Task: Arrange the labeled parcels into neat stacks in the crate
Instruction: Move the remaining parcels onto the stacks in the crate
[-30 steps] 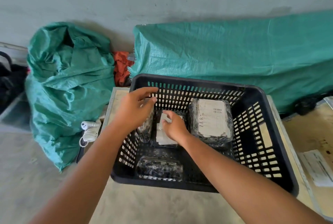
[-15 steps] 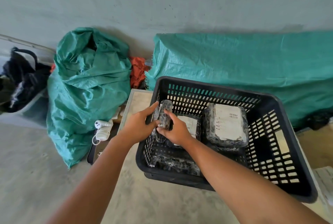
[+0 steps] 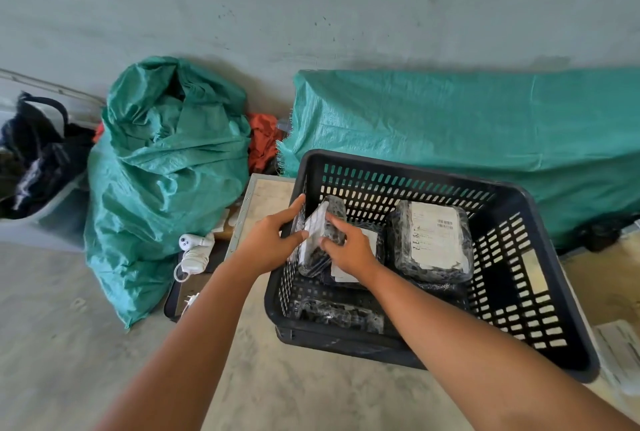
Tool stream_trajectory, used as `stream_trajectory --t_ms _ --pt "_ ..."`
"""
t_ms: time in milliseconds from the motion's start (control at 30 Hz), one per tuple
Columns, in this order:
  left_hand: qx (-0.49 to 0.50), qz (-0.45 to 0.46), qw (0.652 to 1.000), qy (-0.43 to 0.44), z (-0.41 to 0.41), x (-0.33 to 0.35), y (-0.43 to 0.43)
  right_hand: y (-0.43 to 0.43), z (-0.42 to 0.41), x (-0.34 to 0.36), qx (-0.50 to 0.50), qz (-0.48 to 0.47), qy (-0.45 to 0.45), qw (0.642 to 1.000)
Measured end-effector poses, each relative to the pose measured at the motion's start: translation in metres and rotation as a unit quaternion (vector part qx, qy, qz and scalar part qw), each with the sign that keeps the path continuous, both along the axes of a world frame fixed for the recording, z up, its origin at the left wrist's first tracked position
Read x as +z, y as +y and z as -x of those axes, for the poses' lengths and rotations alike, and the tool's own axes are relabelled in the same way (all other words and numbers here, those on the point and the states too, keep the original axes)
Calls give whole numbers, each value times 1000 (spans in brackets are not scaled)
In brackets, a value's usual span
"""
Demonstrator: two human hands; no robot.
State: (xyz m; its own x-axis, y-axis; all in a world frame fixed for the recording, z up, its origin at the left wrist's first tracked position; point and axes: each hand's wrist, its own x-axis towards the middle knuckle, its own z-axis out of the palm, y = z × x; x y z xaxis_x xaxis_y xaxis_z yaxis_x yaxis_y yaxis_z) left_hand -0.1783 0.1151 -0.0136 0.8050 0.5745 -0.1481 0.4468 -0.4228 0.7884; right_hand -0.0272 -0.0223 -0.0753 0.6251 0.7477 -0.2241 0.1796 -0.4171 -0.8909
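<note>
Both hands clamped on one wrapped parcel (image 3: 320, 235) held on edge at the crate's (image 3: 540, 326) 9 o'clock wall: left hand (image 3: 268, 245) on its outer face, right hand (image 3: 349, 248) pinching the inner face. Below it, at crate centre-left, a flat parcel with a white label (image 3: 346, 274); at 1 o'clock a bigger labeled parcel (image 3: 431, 240); at 7 o'clock a dark parcel (image 3: 341, 314) along the near wall. To do the step well, probably: tip the held parcel flat, label up, square its edges to the one beneath, let go only once it sits level, since the shiny wrap looks slippery. Writing: the big label shows a barcode and printed rows, too small to read; no brand legible. Crate sits on a bench (image 3: 268, 193).
</note>
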Motion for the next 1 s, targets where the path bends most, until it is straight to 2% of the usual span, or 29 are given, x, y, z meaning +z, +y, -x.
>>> stream_trajectory --t_ms 233,367,467,600,733,833,1000 --pt "-7 -16 999 40 0 15 -7 -35 -19 28 6 -44 -18 999" --pt "-12 -99 991 88 -1 27 -11 -59 -40 55 1 -90 -59 994" --pt "11 -123 990 69 -1 43 -27 -75 -62 80 3 -128 -46 991" --pt "-15 -141 990 19 -10 66 -53 -88 -83 114 37 -144 -30 988" --pt "-58 -101 993 20 -28 84 -70 -94 -87 150 61 -153 -44 985" --pt "-106 -42 993 -12 -39 96 -66 -93 -94 169 50 -152 -44 986" --pt "-163 87 980 -78 -46 105 -43 -83 -111 180 20 -156 22 987"
